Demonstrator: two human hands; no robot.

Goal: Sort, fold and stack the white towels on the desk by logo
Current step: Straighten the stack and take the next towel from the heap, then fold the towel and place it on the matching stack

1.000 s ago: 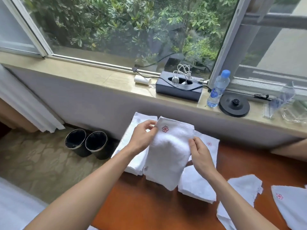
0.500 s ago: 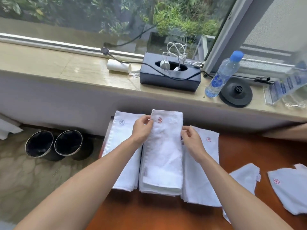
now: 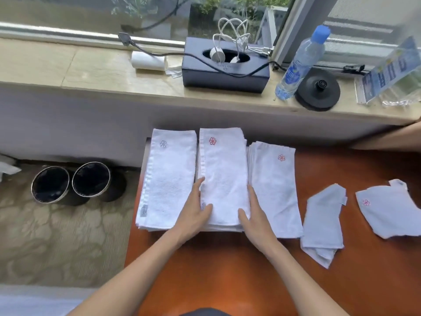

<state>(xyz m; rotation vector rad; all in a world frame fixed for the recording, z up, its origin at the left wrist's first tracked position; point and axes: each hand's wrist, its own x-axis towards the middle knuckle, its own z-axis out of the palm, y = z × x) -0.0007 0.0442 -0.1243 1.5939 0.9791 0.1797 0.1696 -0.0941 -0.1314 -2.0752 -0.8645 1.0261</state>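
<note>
- The orange-brown bench (image 3: 227, 270) stood against a grey wall under a stone sill (image 3: 91, 71) and a window onto greenery.
- Three folded stacks lay side by side at the bench's far left. The left stack (image 3: 168, 179) bore a grey logo; the middle stack (image 3: 224, 174) and right stack (image 3: 273, 190) bore red ones.
- The left grip (image 3: 196, 208) and right grip (image 3: 252, 215) were both released, fingers straight along the middle stack's long edges and thumbs lying on top.
- Two loose towels lay to the right: a crumpled towel (image 3: 323, 220) and, further right, a second one with a red logo (image 3: 387, 213).
- On the sill sat a dark box (image 3: 225, 74) with cables, a bottle (image 3: 300, 62) and a black disc (image 3: 317, 92).
- Two dark bins (image 3: 50, 185) stood on patterned carpet (image 3: 57, 236) left of the bench.
</note>
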